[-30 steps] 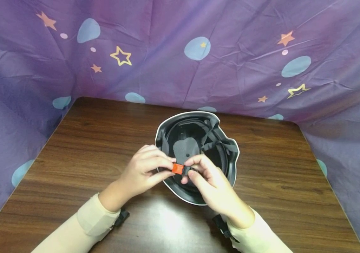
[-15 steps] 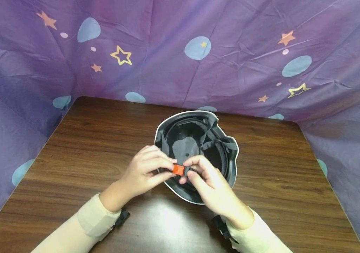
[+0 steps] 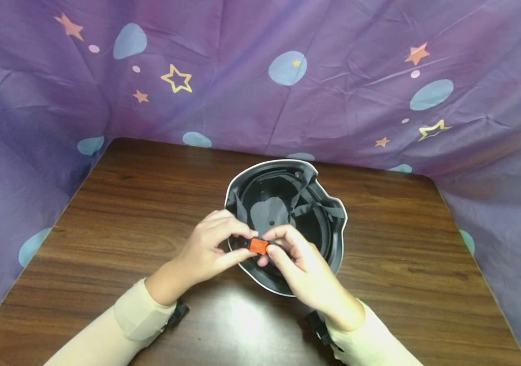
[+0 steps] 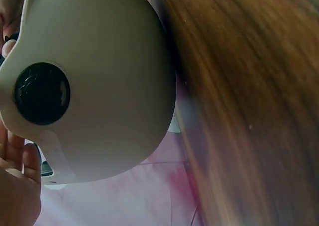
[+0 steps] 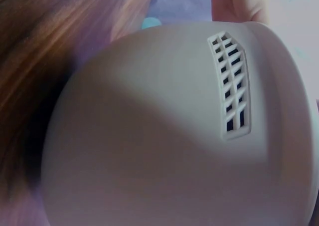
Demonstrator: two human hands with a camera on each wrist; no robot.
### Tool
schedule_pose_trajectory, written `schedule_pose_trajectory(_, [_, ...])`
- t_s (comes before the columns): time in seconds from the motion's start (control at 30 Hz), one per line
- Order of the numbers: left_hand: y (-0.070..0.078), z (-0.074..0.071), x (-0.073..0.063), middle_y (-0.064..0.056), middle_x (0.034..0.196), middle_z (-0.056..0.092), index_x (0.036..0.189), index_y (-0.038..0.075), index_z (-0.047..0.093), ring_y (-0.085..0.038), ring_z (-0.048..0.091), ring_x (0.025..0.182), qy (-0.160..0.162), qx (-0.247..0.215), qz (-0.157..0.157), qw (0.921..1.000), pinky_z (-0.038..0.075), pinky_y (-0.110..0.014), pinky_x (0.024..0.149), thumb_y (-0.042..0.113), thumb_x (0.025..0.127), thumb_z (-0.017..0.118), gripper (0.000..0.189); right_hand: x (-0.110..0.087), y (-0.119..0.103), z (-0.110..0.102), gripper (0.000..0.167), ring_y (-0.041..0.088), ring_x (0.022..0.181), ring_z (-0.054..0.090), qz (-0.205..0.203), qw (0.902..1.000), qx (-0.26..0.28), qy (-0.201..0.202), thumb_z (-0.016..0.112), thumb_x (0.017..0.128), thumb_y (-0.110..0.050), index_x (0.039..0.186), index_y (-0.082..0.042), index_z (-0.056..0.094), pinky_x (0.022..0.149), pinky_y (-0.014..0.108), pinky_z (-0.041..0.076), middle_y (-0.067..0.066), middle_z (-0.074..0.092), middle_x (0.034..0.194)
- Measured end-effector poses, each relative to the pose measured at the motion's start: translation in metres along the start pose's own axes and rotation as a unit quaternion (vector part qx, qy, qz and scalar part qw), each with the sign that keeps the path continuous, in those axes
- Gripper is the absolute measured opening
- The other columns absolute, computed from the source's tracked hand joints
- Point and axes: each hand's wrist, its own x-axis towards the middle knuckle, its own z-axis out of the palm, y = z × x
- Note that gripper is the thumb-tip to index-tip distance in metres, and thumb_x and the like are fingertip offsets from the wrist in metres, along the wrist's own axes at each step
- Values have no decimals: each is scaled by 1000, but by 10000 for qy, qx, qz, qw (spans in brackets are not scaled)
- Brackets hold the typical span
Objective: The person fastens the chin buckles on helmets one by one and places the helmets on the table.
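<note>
A helmet [image 3: 269, 211] lies upside down on the table, its black padded inside facing up and a thin white rim round it. Over its near part, my two hands meet at an orange and black strap buckle [image 3: 258, 246]. The left hand [image 3: 216, 243] pinches the buckle's left end between thumb and fingers. From the other side, the right hand [image 3: 308, 269] pinches the black end, mostly hidden by its fingertips. Both wrist views show the pale outer shell [image 4: 109, 96], with a round black knob [image 4: 42, 94] on one side and a slatted vent [image 5: 232, 86] on the other.
The brown wood-grain table [image 3: 118, 218] extends around the helmet. Behind it hangs a purple cloth [image 3: 242, 61] with stars and blue spots. Black straps [image 3: 303, 201] run inside the helmet's right side.
The right fingertips have come closer to the orange part, and the black piece between them, visible before, is now nearly covered. The helmet stays in place.
</note>
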Motion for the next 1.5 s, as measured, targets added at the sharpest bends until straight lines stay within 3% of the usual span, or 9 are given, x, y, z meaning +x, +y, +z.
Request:
schedule_pose_trajectory(0.23, [3,2,0,0,93,73,102,10,73,-18,63,83,52,73,-274,9996,50,-29,78,4,75,93,34,-1,-1,-3,21,13,99,73,-224,9952,-935,193,63,106,-7,126,-14,62,88,34,56,-8,76,106])
schedule_pose_trajectory(0.37, [3,2,-1,0,93,73,103,9,72,-17,62,83,76,172,-360,9992,49,-26,78,8,76,94,34,-1,-1,-2,36,18,118,65,-603,9847,-1584,412,74,99,-16,132,-9,62,103,38,51,0,69,126])
schedule_pose_trajectory(0.5, [2,2,0,-1,96,75,101,9,72,-19,65,87,37,229,-354,9991,49,-28,83,12,78,93,31,-1,-2,2,58,24,132,57,-1038,9740,-1994,277,81,93,-30,139,-4,58,116,41,41,8,60,140])
schedule_pose_trajectory(0.67, [1,1,1,1,99,77,100,11,74,-21,67,92,-87,523,-322,9981,50,-37,87,16,84,88,22,-1,-2,7,81,30,140,52,-1434,9503,-2762,32,86,87,-45,148,-4,53,118,47,40,15,53,152])
schedule_pose_trajectory(0.83, [2,1,0,5,99,77,104,14,76,-22,65,96,-264,1106,-522,9921,47,-45,88,22,89,80,17,-2,0,10,90,35,141,52,-1688,9364,-3076,-90,93,80,-41,151,-3,51,119,49,39,18,50,156])
schedule_pose_trajectory(0.97, [2,1,-1,3,103,77,107,14,76,-23,65,100,-305,1148,-628,9909,46,-47,90,23,90,77,20,-2,2,11,89,37,141,53,-1788,9318,-3156,-113,94,78,-34,150,-3,52,117,51,42,20,49,157])
schedule_pose_trajectory(1.27, [-1,-4,-1,-18,142,62,125,3,66,-38,54,127,154,571,-601,9964,38,-52,102,26,86,71,45,-3,3,13,88,41,142,51,-1544,9160,-3690,-302,90,83,-38,158,-14,50,115,58,43,18,46,162])
schedule_pose_trajectory(1.4, [-3,-5,-1,-27,153,48,134,-4,59,-43,45,139,627,546,-659,9944,33,-53,115,27,91,62,53,-4,5,14,84,42,140,54,-1565,9085,-3857,-366,88,87,-35,161,-21,49,114,55,45,19,43,164])
schedule_pose_trajectory(1.5, [-4,-5,-2,-30,159,36,139,-8,52,-42,41,141,1022,535,-801,9901,35,-49,112,25,92,58,57,-4,6,16,85,41,136,58,-1618,9074,-3854,-441,88,88,-30,162,-23,47,110,51,50,22,39,166])
